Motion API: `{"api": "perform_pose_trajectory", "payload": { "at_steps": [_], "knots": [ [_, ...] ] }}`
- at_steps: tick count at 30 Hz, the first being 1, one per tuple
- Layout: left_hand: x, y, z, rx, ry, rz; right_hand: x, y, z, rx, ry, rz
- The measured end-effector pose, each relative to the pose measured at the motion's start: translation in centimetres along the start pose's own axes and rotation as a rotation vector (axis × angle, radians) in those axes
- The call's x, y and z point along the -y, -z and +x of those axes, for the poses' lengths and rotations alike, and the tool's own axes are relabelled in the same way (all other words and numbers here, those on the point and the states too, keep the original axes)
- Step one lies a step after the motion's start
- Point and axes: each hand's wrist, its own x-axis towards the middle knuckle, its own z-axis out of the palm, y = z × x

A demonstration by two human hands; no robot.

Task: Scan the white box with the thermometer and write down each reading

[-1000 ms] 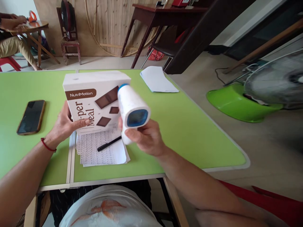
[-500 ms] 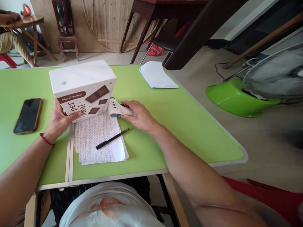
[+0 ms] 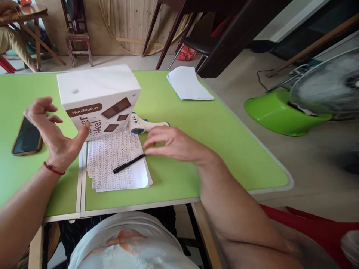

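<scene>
My left hand [image 3: 57,136] has its fingers spread, with the thumb over the front of a white NutriMotion box [image 3: 98,84]; whether the thumb touches it I cannot tell. My right hand [image 3: 175,144] is open, fingers loosely bent and apart from the thumb. Its fingertips are by the tip of a black pen [image 3: 129,163], which lies across a stack of handwritten sheets [image 3: 112,181]. A white handheld infrared thermometer with blue buttons [image 3: 137,124] lies against the box's right lower edge, just beyond my right hand, which partly overlaps its handle.
A phone [image 3: 26,136] lies left on the green table [image 3: 224,157], partly behind my left hand. White papers [image 3: 190,84] rest at the far edge. A green stool [image 3: 283,116] and a fan [image 3: 328,82] stand to the right. Another person sits at a round table [image 3: 36,11].
My right hand has let go of the thermometer and drawn back toward the pen. My left hand has come off the box's side, spreading its fingers leftward over the phone.
</scene>
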Motion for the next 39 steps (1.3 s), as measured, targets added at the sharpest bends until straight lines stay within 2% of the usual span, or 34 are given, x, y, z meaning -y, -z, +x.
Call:
{"api": "perform_pose_trajectory", "payload": {
  "at_steps": [1,2,3,7,8,10,12,13,14,16,20,25,30,39],
  "knots": [
    [-0.5,0.0,-0.2,-0.159,-0.076,0.076,0.4,0.0,-0.2,0.065,0.030,0.015],
    [-1.0,0.1,-0.3,-0.201,-0.147,0.118,0.7,0.0,-0.3,0.105,0.053,0.010],
    [-1.6,0.1,-0.5,-0.169,-0.230,0.130,0.8,-0.1,-0.3,0.115,0.065,-0.010],
    [-3.4,-0.4,-1.4,0.250,-0.586,0.022,0.6,0.1,-0.3,0.044,-0.006,-0.042],
    [-3.6,-0.6,-1.8,0.342,-0.618,0.021,0.6,0.3,-0.3,-0.025,-0.056,-0.018],
    [-3.9,-1.2,-2.5,0.527,-0.639,0.042,1.1,0.6,-0.3,-0.250,-0.155,0.087],
    [-4.0,-2.0,-3.3,0.691,-0.658,0.066,2.0,0.8,-0.1,-0.463,-0.203,0.258],
    [-4.0,-2.3,-3.6,0.754,-0.673,0.090,2.4,0.7,0.0,-0.527,-0.206,0.349],
    [-3.9,-2.6,-4.0,0.803,-0.689,0.125,2.9,0.5,0.1,-0.553,-0.205,0.432],
    [-3.9,-3.1,-4.5,0.878,-0.702,0.214,3.7,-0.2,0.2,-0.507,-0.215,0.552],
    [-4.2,-3.2,-4.7,0.929,-0.681,0.310,3.7,-2.6,-0.2,-0.369,-0.282,0.612],
    [-4.4,-3.2,-4.5,0.959,-0.655,0.315,2.4,-5.2,-1.6,-0.443,-0.315,0.455],
    [-4.4,-3.3,-4.4,0.971,-0.632,0.292,2.2,-5.8,-1.9,-0.476,-0.265,0.312],
    [-4.7,-3.2,-4.4,0.965,-0.615,0.271,2.0,-6.1,-2.0,-0.451,-0.184,0.283]
  ]
}}
